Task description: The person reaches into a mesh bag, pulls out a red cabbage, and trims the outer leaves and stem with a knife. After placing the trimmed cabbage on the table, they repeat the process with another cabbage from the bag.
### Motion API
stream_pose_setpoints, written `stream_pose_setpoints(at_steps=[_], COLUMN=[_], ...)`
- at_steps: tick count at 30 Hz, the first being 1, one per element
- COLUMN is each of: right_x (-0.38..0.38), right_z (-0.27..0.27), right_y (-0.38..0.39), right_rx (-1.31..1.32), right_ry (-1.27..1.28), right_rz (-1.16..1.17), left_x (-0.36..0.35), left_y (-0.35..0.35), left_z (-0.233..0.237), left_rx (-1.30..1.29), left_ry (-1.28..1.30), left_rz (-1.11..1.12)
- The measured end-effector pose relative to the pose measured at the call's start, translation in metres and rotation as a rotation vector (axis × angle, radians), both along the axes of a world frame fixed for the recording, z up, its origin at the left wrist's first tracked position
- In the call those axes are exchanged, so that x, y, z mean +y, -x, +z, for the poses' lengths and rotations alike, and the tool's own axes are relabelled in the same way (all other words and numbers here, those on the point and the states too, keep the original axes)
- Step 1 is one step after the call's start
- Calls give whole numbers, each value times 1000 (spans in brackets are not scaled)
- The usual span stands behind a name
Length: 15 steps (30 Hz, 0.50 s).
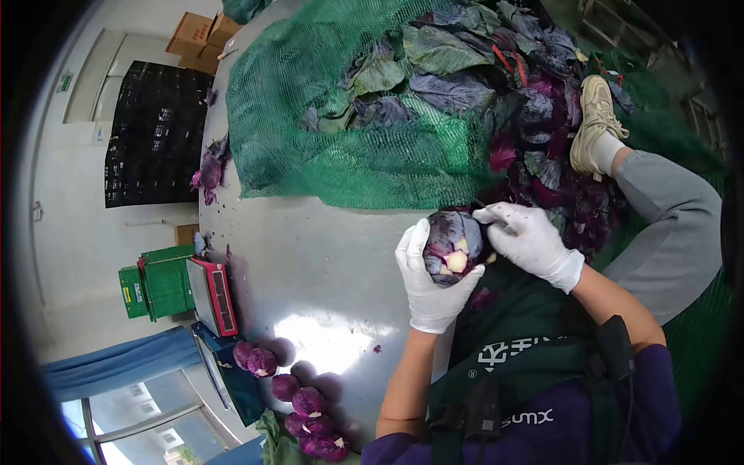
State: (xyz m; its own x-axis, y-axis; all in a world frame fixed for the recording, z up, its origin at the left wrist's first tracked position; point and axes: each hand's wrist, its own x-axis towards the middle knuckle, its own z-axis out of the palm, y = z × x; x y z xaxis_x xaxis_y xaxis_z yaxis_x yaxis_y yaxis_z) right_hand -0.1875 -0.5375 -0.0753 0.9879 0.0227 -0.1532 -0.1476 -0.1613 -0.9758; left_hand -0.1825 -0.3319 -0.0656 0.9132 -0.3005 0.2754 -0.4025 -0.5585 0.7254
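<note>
A red cabbage (456, 246), its pale cut stem facing me, rests in my left hand (435, 279), whose gloved fingers wrap round its left and lower sides. My right hand (528, 239), also in a white glove, is at the cabbage's right side with its fingers curled together; what they hold, if anything, is too small and dark to make out. Just above both hands lies a green mesh net (364, 167) with loose dark cabbage leaves (449, 50) on it. More purple leaves (577, 209) hang beyond my right hand.
Several trimmed red cabbages (308, 401) stand on the metal table (271, 232) at the lower left, near a red-edged scale (221, 298) and a blue box (232, 380). Green crates (167, 283) are at the left. A person's shoe (597, 124) and bent leg are at the right.
</note>
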Motion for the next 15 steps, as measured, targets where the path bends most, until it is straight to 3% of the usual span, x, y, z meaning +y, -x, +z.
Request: stream_pose_setpoints(at_steps=[2,3,5,7,9,11,13,15], right_x=[-15,-26,-63,-78,-46,-10,11,16], right_z=[-10,-14,-38,-27,-16,13,24,21], right_y=[5,5,3,-4,-5,9,13,15], right_rx=[29,114,-156,-338,-399,-268,-218,-273], right_ry=[86,71,435,850,661,545,536,534], right_rz=[-79,-110,-225,-356,-299,3,187,224], left_x=[0,0,1,-1,-5,-7,-7,-2], left_y=[9,9,9,7,4,5,4,5], left_z=[-6,-6,-2,6,6,7,8,4], left_rx=[263,261,213,121,150,167,150,156], left_ry=[291,281,171,-27,-17,-33,-67,-61], left_rz=[47,52,51,33,62,63,50,44])
